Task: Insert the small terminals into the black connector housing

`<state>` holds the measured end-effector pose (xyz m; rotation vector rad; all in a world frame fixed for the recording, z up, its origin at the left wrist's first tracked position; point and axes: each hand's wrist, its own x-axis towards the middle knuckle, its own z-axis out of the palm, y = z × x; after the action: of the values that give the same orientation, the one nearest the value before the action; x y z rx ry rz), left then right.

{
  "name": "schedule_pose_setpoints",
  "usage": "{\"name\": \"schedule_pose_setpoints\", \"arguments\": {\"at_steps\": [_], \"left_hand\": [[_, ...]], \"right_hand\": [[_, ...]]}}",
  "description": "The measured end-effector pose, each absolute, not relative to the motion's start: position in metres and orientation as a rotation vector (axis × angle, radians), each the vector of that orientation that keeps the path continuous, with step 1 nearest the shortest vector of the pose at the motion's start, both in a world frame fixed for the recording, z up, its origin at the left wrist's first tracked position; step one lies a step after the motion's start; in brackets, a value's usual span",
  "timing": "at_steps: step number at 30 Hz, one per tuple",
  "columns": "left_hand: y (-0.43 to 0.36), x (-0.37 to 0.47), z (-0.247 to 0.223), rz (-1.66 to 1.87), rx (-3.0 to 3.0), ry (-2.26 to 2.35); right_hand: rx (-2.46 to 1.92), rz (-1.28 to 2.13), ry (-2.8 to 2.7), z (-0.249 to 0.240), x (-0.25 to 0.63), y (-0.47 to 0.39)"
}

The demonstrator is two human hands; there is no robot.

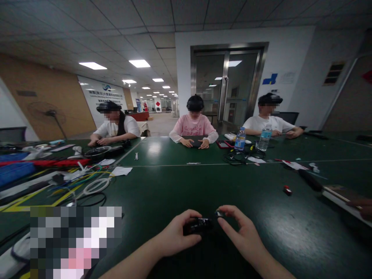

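Observation:
My left hand (177, 235) is closed around a glossy black object (200, 224), rounded and palm-sized; its exact kind is unclear. To the right of it, my right hand (242, 230) pinches a small dark piece (220, 214) with a light glint between thumb and fingertips. A narrow gap separates the two things. Both hands are just above the near part of the dark green table (180, 186). Fingers of my left hand partly cover the black object.
Cables (97, 186), paper (121, 171) and a blue tray (16, 173) crowd the left. A small red item (287, 190) lies to the right. Water bottles (264, 138) and a wrench (136, 156) are farther back. Several people wearing headsets sit around the table; another person's hand (362, 207) shows at the right edge.

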<state>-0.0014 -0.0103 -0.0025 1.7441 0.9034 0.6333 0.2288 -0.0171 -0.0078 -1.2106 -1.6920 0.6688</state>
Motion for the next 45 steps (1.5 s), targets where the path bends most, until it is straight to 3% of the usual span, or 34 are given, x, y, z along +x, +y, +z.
{"name": "schedule_pose_setpoints", "arguments": {"at_steps": [18, 45], "left_hand": [[-0.010, -0.002, -0.001, 0.650, 1.720, 0.891], [-0.010, -0.002, -0.003, 0.651, 1.731, 0.893]], "right_hand": [[-1.248, 0.610, -1.367, -0.018, 0.245, -0.010], [-1.281, 0.616, -1.471, -0.020, 0.240, -0.012]]}}
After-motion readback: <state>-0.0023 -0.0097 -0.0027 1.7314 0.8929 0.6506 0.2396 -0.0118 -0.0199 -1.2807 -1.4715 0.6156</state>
